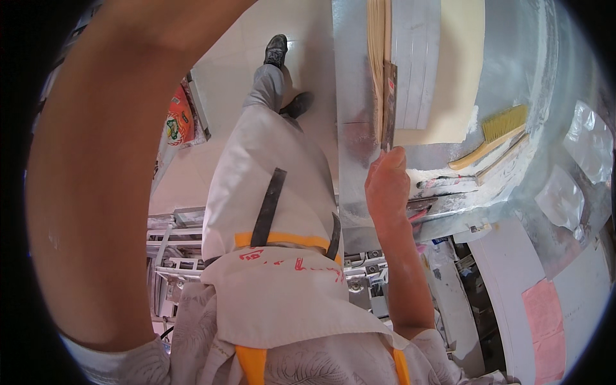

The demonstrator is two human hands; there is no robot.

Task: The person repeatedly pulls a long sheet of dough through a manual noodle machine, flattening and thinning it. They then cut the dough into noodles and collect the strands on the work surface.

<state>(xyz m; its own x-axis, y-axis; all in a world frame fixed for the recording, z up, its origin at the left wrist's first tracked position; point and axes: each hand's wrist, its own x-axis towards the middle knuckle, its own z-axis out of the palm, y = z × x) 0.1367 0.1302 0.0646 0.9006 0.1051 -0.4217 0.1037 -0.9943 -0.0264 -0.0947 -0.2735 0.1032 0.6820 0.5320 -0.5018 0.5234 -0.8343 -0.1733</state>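
My right hand [388, 183] is closed around the near end of a long, narrow metal blade [389, 102], probably a knife, whose handle the fingers hide. The blade lies along the edge of a stack of thin, pale yellow strips [375, 51] that look like dough. Beside it runs a long pale grey ribbed slab [414, 64], resting on a wide cream-coloured sheet [462, 70]. My left arm [96, 192] stretches up the left side and leaves the picture at the top, so my left hand is out of sight.
A floury metal worktable [356, 160] carries a yellow-bristled brush [504, 125] with a wooden handle, several slim tools [449, 184] and clear plastic bags [587, 144]. Left on the floor is a red-orange bag [181, 119]. Metal racking [176, 250] stands behind my apron.
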